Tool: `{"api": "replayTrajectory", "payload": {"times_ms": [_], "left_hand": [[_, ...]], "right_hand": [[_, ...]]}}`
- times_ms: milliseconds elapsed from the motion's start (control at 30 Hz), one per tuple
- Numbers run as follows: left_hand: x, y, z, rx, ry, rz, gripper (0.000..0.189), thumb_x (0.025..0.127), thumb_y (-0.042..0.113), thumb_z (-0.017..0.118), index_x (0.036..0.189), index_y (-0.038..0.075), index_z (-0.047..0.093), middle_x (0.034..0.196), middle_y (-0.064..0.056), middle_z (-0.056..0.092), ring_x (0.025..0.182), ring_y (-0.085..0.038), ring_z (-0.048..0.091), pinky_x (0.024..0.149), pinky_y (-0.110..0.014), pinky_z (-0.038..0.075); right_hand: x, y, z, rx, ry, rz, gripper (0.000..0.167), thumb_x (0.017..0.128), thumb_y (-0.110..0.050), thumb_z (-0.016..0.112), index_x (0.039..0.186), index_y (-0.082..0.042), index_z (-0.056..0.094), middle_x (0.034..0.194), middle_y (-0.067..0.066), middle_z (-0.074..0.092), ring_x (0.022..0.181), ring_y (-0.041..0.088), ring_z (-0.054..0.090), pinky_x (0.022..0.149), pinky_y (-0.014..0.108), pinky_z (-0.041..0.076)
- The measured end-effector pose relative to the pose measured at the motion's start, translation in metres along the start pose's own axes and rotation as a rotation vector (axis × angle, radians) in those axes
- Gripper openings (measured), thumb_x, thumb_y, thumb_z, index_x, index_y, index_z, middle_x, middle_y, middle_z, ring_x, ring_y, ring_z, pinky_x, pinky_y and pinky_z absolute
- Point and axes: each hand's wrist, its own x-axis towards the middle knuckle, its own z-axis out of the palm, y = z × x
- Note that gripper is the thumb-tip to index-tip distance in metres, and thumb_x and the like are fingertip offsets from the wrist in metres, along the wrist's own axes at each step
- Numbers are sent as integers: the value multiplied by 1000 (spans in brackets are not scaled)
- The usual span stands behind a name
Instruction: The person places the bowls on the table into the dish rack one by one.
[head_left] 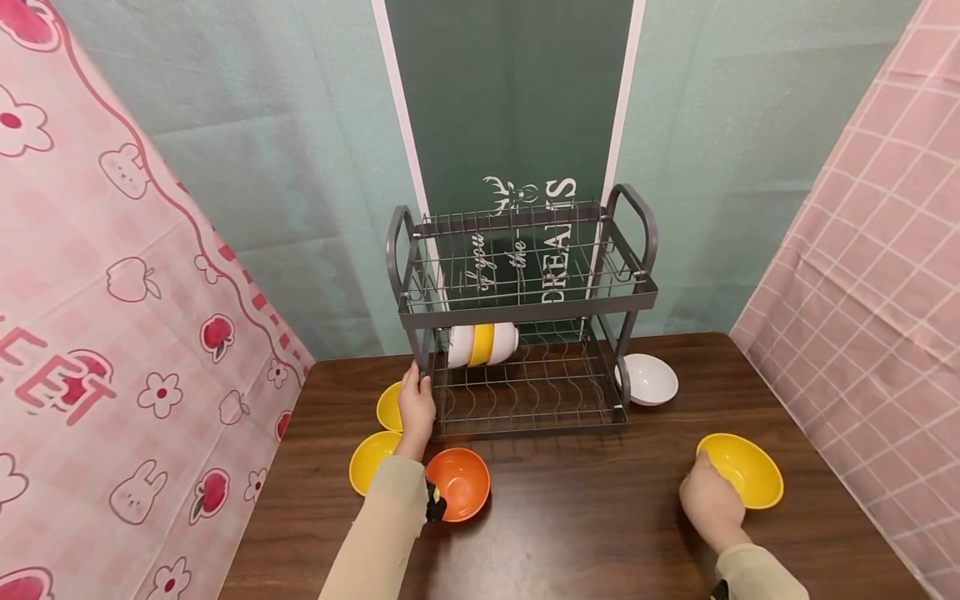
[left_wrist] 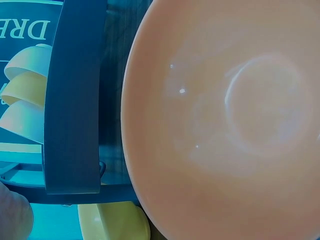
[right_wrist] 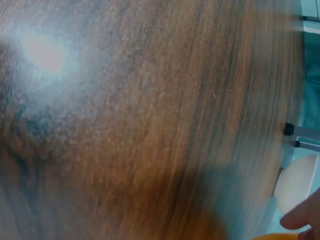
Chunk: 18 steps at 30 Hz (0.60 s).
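A dark grey two-tier dish rack [head_left: 525, 315] stands at the back of the table. My left hand [head_left: 417, 408] grips its left front post, low down. On the lower tier, white and yellow bowls [head_left: 482, 344] lie nested on their sides at the left. Over at the right, my right hand [head_left: 711, 500] pinches the near-left rim of a yellow bowl [head_left: 748, 473], which is tilted. In the right wrist view only the fingers [right_wrist: 302, 215] and a strip of that bowl's rim [right_wrist: 275, 236] show. Under my left forearm sits an orange bowl [head_left: 463, 483], large in the left wrist view.
Two yellow bowls [head_left: 367, 463] stand left of the rack, partly behind my left hand and arm. A white bowl [head_left: 652, 381] rests against the rack's right side. Behind the brown wooden table [head_left: 570, 517] hang green curtains, with pink patterned cloths on both sides.
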Motion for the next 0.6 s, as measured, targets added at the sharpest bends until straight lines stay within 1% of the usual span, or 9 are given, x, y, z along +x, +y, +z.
{"api": "replayTrajectory", "payload": {"times_ms": [100,167,233,433,600], "left_hand": [[0,1,0,-3,4,3,43,94,5,48,137,0,42,138,-20,45,130,-35,41,109,-47,32],[0,2,0,-4,5,6,44,94,4,48,137,0,42,138,-20,45,129,-35,41,109,-47,32],[-1,2,0,-4,5,6,44,94,4,48,137,-1,41,138,-20,45,129,-36,41,108,-48,32],[-2,3,0,1,1,-6,44,95,5,47,138,0,41,139,-19,45,130,-35,40,109,-48,32],[-2,2,-2,-2,-4,-3,44,95,6,47,138,1,41,139,-19,45,130,-36,40,108,-48,32]], "right_hand": [[0,1,-1,0,13,-6,35,84,-5,41,113,13,43,94,35,59,68,43,59,51,52,46],[-1,2,-2,0,24,-8,31,81,-3,42,108,11,46,93,34,59,69,43,59,51,52,46],[-1,2,-3,-6,36,-15,30,80,-3,44,106,11,48,91,34,59,68,44,59,51,53,45],[-3,-1,-5,-22,70,-49,31,80,-2,46,108,11,50,89,33,61,68,43,59,50,53,45],[-7,-12,-9,-17,113,-88,31,80,-1,47,109,9,52,91,33,61,67,43,59,49,52,45]]}}
